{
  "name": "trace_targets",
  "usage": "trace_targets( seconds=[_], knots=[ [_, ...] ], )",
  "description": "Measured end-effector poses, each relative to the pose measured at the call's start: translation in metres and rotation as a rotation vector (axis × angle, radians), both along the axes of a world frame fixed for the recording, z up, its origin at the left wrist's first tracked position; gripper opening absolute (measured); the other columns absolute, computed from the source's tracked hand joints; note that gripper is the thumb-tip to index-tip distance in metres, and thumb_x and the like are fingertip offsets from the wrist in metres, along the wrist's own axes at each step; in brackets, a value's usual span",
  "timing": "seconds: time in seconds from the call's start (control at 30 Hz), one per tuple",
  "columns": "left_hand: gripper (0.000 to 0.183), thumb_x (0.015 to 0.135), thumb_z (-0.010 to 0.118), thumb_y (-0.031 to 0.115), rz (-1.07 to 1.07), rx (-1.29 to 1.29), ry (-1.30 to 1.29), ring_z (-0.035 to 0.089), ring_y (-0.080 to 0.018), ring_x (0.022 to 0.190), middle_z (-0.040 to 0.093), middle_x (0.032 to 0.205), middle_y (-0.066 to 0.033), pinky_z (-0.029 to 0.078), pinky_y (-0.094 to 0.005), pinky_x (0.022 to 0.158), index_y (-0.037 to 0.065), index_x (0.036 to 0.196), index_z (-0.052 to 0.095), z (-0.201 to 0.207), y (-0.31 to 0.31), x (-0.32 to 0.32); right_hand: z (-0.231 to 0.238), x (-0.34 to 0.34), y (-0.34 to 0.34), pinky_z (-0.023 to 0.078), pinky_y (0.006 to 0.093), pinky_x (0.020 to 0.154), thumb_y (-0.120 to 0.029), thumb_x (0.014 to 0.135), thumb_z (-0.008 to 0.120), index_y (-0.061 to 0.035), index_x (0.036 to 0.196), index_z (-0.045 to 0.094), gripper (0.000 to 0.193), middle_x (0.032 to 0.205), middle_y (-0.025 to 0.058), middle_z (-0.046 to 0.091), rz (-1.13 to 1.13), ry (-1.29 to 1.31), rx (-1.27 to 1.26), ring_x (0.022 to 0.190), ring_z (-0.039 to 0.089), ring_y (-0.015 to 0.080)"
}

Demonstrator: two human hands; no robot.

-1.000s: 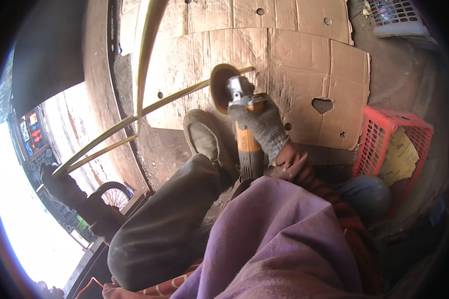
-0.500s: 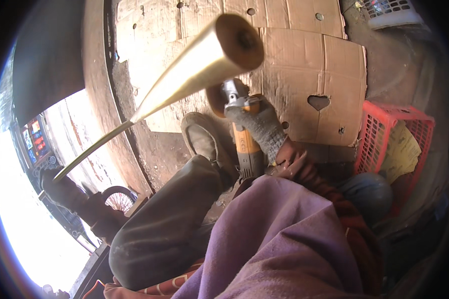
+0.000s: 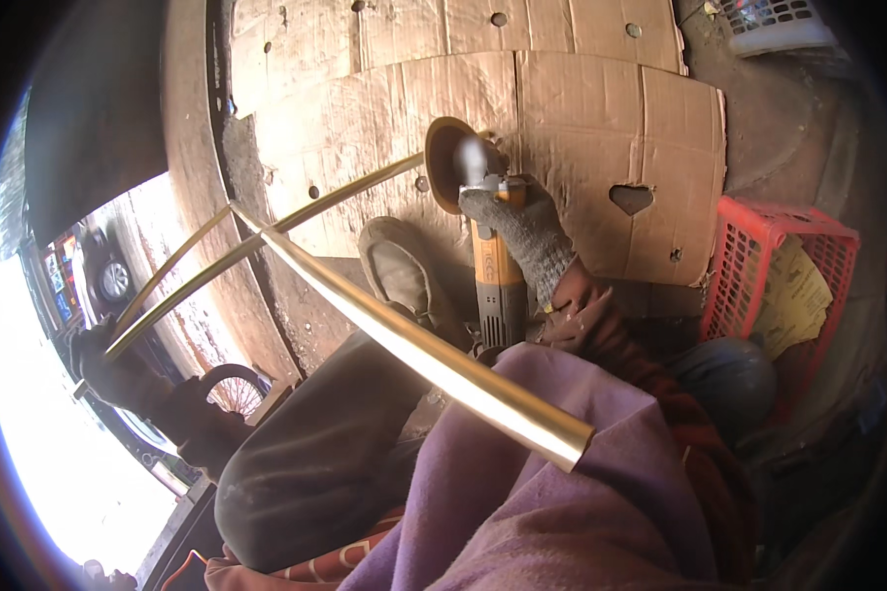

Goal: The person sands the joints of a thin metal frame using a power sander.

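Observation:
My left hand (image 3: pixel 103 362), in a dark glove at the far left, is closed around a piece made of brass-coloured metal tubes (image 3: pixel 330 205). One tube runs from that hand to the disc of an angle grinder (image 3: pixel 498 271). Another tube (image 3: pixel 424 369) crosses it and points back toward me, its end over my lap. My right hand (image 3: pixel 532 231), in a grey knitted glove, grips the grinder near its head. The brown disc (image 3: pixel 445 165) meets or nearly meets the far tube's end; exact contact cannot be made out.
Flattened cardboard (image 3: pixel 581 128) with punched holes covers the ground ahead. My shoe (image 3: pixel 396 266) rests at its near edge. To the right stands a red plastic crate (image 3: pixel 739 261) holding yellowish paper (image 3: pixel 793 295). A spoked wheel (image 3: pixel 235 392) shows beside my left arm.
The tube piece has turned in my left hand: the near tube end swung from above the grinder down over my lap, and another tube now reaches the disc. The grinder shifted slightly right.

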State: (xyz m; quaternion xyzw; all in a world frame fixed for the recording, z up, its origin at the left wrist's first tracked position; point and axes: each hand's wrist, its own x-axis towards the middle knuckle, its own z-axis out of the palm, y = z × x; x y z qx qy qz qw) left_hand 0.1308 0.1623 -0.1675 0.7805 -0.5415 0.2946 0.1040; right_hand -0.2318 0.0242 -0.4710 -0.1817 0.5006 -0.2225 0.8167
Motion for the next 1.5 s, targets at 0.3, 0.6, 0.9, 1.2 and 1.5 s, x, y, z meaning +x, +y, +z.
trace_targets(
  seconds=[0.3,0.6,0.9,1.2,1.5],
  knots=[
    [0.016,0.087,0.05,-0.004,-0.067,0.134,-0.135,0.053,-0.017,0.069,0.046,0.075,-0.0061,0.054,-0.0289,0.067,-0.005,0.072,0.054,0.006,-0.01,-0.015,0.012,-0.005,-0.006,0.053,0.0271,0.057,-0.015,0.072,0.085,-0.0051,0.092,0.065,0.03,0.081,0.0065,0.068,0.007,0.037,-0.017,0.063,0.064,0.0111],
    [0.02,0.088,0.048,0.006,0.175,0.119,-0.035,0.052,-0.016,0.071,0.046,0.076,-0.0061,0.053,-0.0297,0.069,-0.004,0.072,0.055,0.002,-0.001,-0.008,0.027,0.006,0.013,0.055,0.0293,0.06,-0.022,0.067,0.089,-0.0048,0.097,0.059,0.046,0.087,0.0077,0.068,0.036,-0.041,-0.031,0.071,0.067,0.0144],
    [0.018,0.087,0.048,0.009,0.193,0.048,0.111,0.054,-0.0182,0.075,0.046,0.079,-0.0076,0.057,-0.0348,0.079,-0.004,0.076,0.054,0.01,0.02,0.002,0.007,-0.043,-0.002,0.055,0.0285,0.06,-0.023,0.084,0.074,-0.0042,0.105,0.065,0.029,0.085,0.0057,0.067,-0.1,-0.243,0.18,0.065,0.064,0.0161],
    [0.019,0.093,0.045,0.002,0.017,0.026,0.262,0.058,-0.0229,0.081,0.05,0.086,-0.0114,0.062,-0.039,0.078,-0.01,0.084,0.056,0.008,0.038,0.04,-0.021,-0.04,-0.002,0.055,0.029,0.065,-0.015,0.084,0.074,-0.0031,0.111,0.063,0.031,0.092,0.0064,0.068,-0.126,-0.041,-0.12,0.069,0.066,0.0163],
    [0.005,0.081,0.06,-0.011,0.135,0.14,-0.056,0.056,-0.0199,0.075,0.051,0.082,-0.0102,0.057,-0.0304,0.064,-0.007,0.079,0.057,0.013,0.024,0.013,-0.001,-0.006,0.007,0.054,0.0277,0.062,-0.021,0.07,0.088,-0.0056,0.103,0.056,0.049,0.088,0.0058,0.067,0.018,0.078,-0.099,0.071,0.064,0.0119]
  ],
)
